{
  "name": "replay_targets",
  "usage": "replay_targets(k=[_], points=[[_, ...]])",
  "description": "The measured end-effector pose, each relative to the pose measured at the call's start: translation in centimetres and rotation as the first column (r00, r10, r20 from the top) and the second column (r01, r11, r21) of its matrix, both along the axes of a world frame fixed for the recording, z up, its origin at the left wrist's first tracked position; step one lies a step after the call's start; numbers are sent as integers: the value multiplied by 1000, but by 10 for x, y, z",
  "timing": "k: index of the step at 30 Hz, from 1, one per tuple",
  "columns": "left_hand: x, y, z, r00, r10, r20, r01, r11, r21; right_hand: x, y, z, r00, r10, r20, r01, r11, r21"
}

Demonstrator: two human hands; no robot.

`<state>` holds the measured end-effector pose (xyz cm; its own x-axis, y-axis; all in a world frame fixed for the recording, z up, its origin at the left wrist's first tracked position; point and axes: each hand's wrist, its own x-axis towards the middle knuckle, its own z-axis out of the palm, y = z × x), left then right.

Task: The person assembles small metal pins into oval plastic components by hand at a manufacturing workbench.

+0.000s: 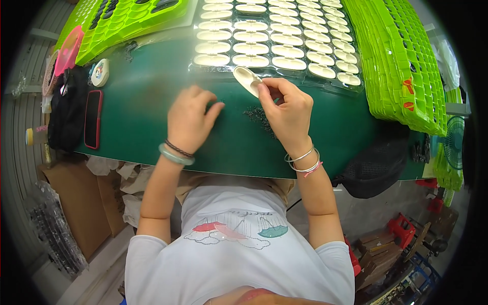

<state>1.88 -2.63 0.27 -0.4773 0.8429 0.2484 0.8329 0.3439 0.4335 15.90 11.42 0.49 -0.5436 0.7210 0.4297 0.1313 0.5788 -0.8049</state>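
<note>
Right hand (290, 112) pinches the near end of a cream oval case (245, 79) between thumb and fingers, the piece slanted just in front of the rows of similar cases (250, 61). Left hand (192, 119) empty over the green tabletop (137, 122), thumb apart from loosely curled fingers. Small black bits (258, 116) lie scattered between the hands, nearer the right; red-edged phone (93, 119) well off to the left.
</note>
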Motion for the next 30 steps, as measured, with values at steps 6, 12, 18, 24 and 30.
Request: replay_targets(k=[6, 12, 18, 24, 30], points=[[19, 9, -6, 993, 104, -55, -105, 994, -24, 1, -2, -2, 1000, 5, 7, -5, 999, 36], [15, 7, -11, 995, 74, -62, -74, 997, 12, 1, -2, -8, 1000, -3, 8, 1, 990, 143], [29, 19, 17, 961, -41, 272, -68, 923, 378, -1, -8, -11, 1000, -8, -1, 8, 936, 351], [38, 30, 12, 944, -102, 313, -76, 858, 508, -2, -11, -8, 999, -41, -15, 43, 841, 540], [38, 31, 11, 943, -92, 319, -90, 854, 512, -2, -10, -9, 998, -46, -39, 60, 834, 549]])
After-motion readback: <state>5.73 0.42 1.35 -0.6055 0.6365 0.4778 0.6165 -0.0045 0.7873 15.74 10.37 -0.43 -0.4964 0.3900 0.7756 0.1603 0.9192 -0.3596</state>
